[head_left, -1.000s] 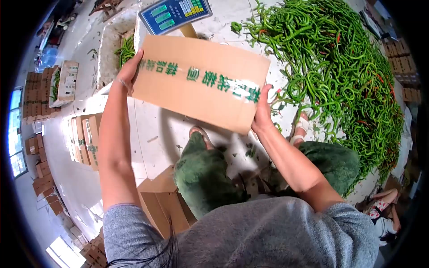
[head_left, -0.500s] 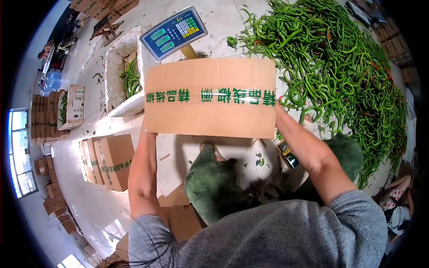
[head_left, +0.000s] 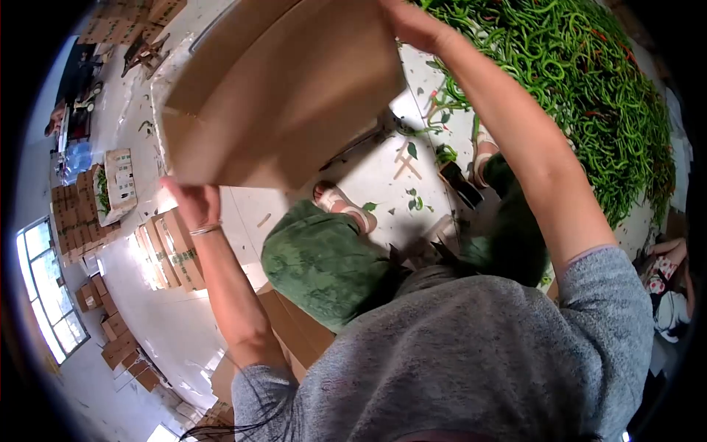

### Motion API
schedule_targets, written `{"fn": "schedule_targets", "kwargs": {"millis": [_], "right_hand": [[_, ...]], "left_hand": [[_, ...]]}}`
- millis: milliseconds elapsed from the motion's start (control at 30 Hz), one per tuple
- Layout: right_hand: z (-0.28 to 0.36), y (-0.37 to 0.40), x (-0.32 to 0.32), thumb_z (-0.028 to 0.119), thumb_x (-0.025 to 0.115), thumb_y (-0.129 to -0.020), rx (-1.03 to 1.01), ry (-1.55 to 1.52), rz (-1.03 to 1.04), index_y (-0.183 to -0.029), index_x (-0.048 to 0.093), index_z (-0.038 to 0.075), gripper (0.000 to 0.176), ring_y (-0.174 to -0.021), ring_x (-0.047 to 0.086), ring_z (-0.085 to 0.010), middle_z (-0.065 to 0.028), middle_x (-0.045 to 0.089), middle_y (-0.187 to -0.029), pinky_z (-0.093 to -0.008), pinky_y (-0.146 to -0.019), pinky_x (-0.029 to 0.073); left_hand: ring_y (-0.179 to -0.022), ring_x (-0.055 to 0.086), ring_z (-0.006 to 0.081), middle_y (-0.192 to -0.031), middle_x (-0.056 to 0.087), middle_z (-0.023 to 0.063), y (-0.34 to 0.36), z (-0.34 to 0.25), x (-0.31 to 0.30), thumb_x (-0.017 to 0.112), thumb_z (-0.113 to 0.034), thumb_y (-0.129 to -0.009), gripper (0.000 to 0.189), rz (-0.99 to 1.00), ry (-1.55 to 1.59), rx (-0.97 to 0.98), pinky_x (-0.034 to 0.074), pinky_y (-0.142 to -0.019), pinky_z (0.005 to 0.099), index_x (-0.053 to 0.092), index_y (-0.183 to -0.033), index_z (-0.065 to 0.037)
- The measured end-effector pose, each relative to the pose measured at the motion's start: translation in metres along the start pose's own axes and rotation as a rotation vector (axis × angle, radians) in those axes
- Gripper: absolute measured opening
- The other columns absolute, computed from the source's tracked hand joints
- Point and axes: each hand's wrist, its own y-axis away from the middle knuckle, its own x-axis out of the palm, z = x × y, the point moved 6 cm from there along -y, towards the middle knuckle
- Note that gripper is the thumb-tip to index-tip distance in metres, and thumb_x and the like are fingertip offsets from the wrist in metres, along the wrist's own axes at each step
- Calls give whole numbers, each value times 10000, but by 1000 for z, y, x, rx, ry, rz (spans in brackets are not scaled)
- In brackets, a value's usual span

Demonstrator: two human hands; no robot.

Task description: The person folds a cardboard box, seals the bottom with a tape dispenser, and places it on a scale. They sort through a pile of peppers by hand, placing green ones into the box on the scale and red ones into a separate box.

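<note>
A plain brown cardboard box (head_left: 294,96) is held up in front of me, tilted and smeared by motion. My left hand (head_left: 197,205) grips its lower left corner, fingers closed on the edge. My right hand (head_left: 414,26) is closed on the upper right edge, its fingertips partly hidden behind the cardboard. To the right of the box spreads a large heap of long green chilli peppers (head_left: 574,103), with a few red ones among them. The raised box hides most of the floor behind it.
My sandalled feet stand on the pale floor, with a small dark object (head_left: 460,184) between them. At left are standing cardboard boxes (head_left: 173,250) and a white foam box (head_left: 118,184). Another person (head_left: 669,283) sits at the far right.
The box has gone up and to the left, tilting so its printed face no longer shows. Both hands moved with it. The scale is now hidden.
</note>
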Motion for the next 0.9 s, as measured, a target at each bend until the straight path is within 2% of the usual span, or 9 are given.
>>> {"fn": "schedule_targets", "kwargs": {"millis": [167,333,400,533,600,667,733,767,900], "right_hand": [[-60,48,-4,792,458,-676,290,280,-213,-1425,190,123,1039,-1354,160,-269,-111,214,-1461,-485,-1057,170],[-36,56,-44,760,542,-643,530,633,75,-1333,399,111,959,-1212,409,-279,-144,407,-1347,-441,-940,365],[-49,33,-86,501,663,-743,264,900,130,-1194,535,58,645,-1005,565,-247,-109,582,-1155,-357,-824,454],[-80,61,-122,227,687,-749,341,1217,388,-1110,564,20,434,-938,605,-275,-159,626,-1026,-367,-816,473],[-136,86,-128,212,690,-734,367,1206,361,-1067,583,38,391,-884,610,-297,-146,634,-977,-382,-783,480],[-207,109,-118,176,689,-687,499,1156,338,-1057,603,93,388,-829,613,-306,-137,640,-884,-390,-714,489],[-285,120,-95,115,655,-647,339,1200,482,-882,594,75,246,-785,596,-308,-115,610,-791,-392,-692,483],[-296,126,-80,116,642,-636,0,1258,429,-800,582,87,177,-848,577,-278,-86,597,-799,-375,-742,461],[-350,139,-70,141,589,-660,-85,1660,345,-745,582,121,88,-786,509,-184,-25,560,-748,-314,-697,341]], "left_hand": [[-1170,382,286,-1340,397,49,12,82,-57,597,-548,-779,710,-387,-382,-538,299,-940,550,332,-1360,-239],[-1123,463,180,-1258,487,72,62,-8,142,515,-208,-897,430,-21,-697,361,344,-965,292,432,-1288,-50],[-1037,514,187,-1209,528,96,77,21,201,524,-178,-881,344,356,-672,375,400,-896,301,533,-1205,-63],[-1072,525,192,-1208,538,92,104,160,229,574,-207,-844,386,1047,-943,-336,441,-848,323,528,-1201,-69],[-1091,530,251,-1202,534,130,116,182,244,612,-213,-803,449,1374,-1643,-134,440,-856,363,510,-1221,-85],[-1090,517,304,-1205,527,149,119,193,246,639,-212,-767,515,1400,-1340,199,424,-877,386,486,-1246,-97],[-1126,480,310,-1205,525,141,113,212,242,638,-214,-767,529,1369,-1320,-251,400,-908,384,473,-1252,-83],[-1108,492,312,-1193,531,145,108,221,241,637,-220,-769,531,1380,-1351,-222,403,-903,388,470,-1251,-72],[-1062,519,320,-1179,536,155,88,260,223,613,-257,-797,499,1352,-1407,-263,427,-866,388,485,-1235,-54]]}}
